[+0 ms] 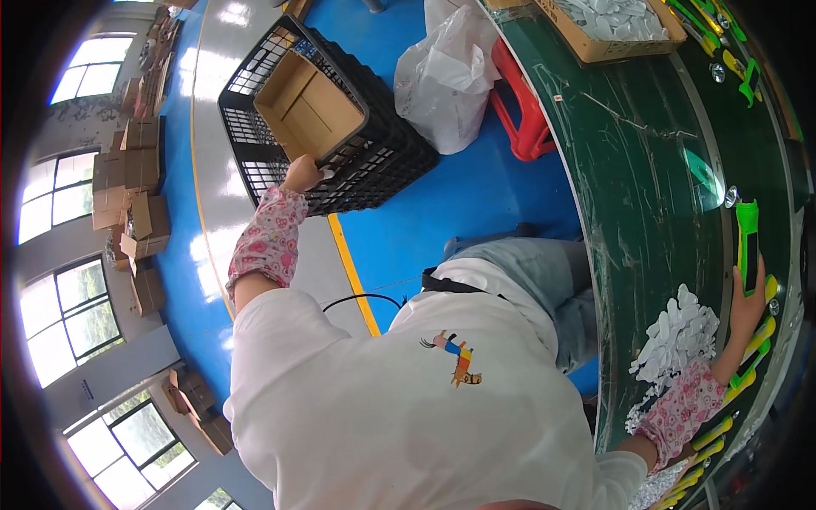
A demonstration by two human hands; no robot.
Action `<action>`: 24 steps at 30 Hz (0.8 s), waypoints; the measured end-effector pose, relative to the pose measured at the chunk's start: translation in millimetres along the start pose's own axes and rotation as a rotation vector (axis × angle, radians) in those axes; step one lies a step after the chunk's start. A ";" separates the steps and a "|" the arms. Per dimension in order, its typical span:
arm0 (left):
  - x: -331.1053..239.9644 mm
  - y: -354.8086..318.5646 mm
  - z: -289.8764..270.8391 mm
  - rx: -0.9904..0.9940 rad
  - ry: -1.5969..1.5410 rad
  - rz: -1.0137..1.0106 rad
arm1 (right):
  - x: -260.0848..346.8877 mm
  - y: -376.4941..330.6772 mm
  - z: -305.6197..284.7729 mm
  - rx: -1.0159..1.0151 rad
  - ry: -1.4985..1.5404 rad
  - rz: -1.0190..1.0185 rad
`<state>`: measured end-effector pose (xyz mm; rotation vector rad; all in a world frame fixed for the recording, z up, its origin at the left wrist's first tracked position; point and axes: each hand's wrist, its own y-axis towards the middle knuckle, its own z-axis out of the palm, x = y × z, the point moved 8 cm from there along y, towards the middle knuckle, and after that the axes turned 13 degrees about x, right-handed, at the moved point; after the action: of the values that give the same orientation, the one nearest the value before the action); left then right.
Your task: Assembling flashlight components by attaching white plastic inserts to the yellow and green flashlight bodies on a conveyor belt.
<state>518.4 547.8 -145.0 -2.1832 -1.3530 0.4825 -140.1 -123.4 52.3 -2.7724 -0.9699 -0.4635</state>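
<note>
The green worktop (629, 161) curves along the right. A black crate (374, 144) on the blue floor holds a cardboard box (306, 106); the left hand (302, 174) grips its edge, fingers hidden. The right hand (748, 302) clasps a green tool (748, 242), partly covering it.

green part (747, 245), black crate (374, 161), floral sleeves (265, 242)

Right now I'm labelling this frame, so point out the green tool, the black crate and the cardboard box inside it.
green tool (747, 223): head view, on its upper body.
black crate (374, 166): head view, on its near side wall.
cardboard box (316, 119): head view, on its inner floor.
</note>
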 end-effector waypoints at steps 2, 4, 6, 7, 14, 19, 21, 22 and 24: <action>-9.0 -9.9 12.2 -0.019 -0.006 -0.048 | -5.6 3.9 6.2 0.018 0.005 -0.010; -50.3 -29.0 14.1 -0.015 -0.030 -0.030 | -11.3 -3.7 2.6 0.018 -0.002 0.004; -71.7 -54.2 19.5 -0.042 -0.043 -0.029 | -1.2 2.4 3.9 0.020 -0.015 -0.029; -103.9 -68.3 22.3 -0.002 -0.043 0.034 | -0.9 3.1 2.7 0.014 -0.002 -0.044; -189.8 -95.6 73.6 -0.110 -0.019 0.005 | 9.7 12.8 -1.5 -0.021 0.004 -0.142; -142.5 -91.6 43.6 -0.213 0.035 0.003 | -1.9 4.7 4.1 -0.001 0.035 -0.167; -116.8 -88.2 41.4 -0.279 0.047 -0.044 | 0.9 0.7 4.0 0.011 0.054 -0.165; -105.9 -87.4 38.3 -0.312 0.034 -0.059 | 0.0 -1.9 3.6 0.008 0.040 -0.151; -85.7 -76.0 35.8 -0.313 0.022 -0.016 | -2.9 -6.6 5.9 0.007 0.030 -0.130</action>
<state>407.1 507.2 -125.8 -2.4144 -1.5180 0.2525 -145.0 -118.5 46.2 -2.6986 -1.1469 -0.5176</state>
